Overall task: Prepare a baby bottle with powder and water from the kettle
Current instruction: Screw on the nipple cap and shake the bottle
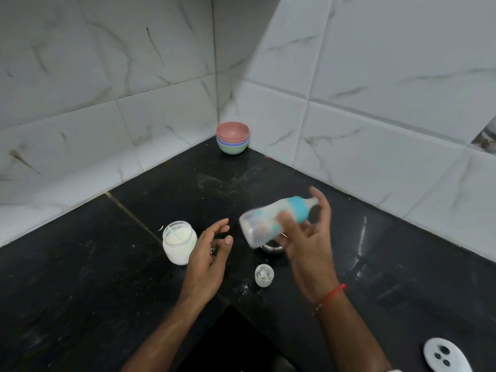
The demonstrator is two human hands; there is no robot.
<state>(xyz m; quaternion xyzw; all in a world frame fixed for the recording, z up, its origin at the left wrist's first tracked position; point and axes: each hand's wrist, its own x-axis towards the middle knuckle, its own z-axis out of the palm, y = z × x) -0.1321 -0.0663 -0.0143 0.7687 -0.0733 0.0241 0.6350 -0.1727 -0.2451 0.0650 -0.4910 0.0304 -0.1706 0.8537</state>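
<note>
Nearest, at the front right edge of the black stone counter, lies a white oval object with three dark holes; what it is I cannot tell. Both bare forearms reach in from the near edge over the counter's inner corner. A red thread circles the right wrist.

A little farther in, a small clear cap sits on the counter between the two arms, with white specks inside it and a scatter of white powder on the stone just beside it. The left hand hangs above the counter with its fingers loosely curled and spread, holding nothing. Just left of it stands an open glass jar of white powder, with a pale scoop handle poking up inside.

The right hand grips the baby bottle, fingers wrapped around its middle and a fingertip up by the teat end. The bottle is in the air, tipped almost sideways, teat toward the right wall, blurred, its teal collar screwed on. Under it a shiny metal object rests on the counter, mostly hidden.

Beyond, a smear of powder dusts the stone. In the far corner, against the marbled wall tiles, sits a stack of bowls, pink on top, then blue and green.
</note>
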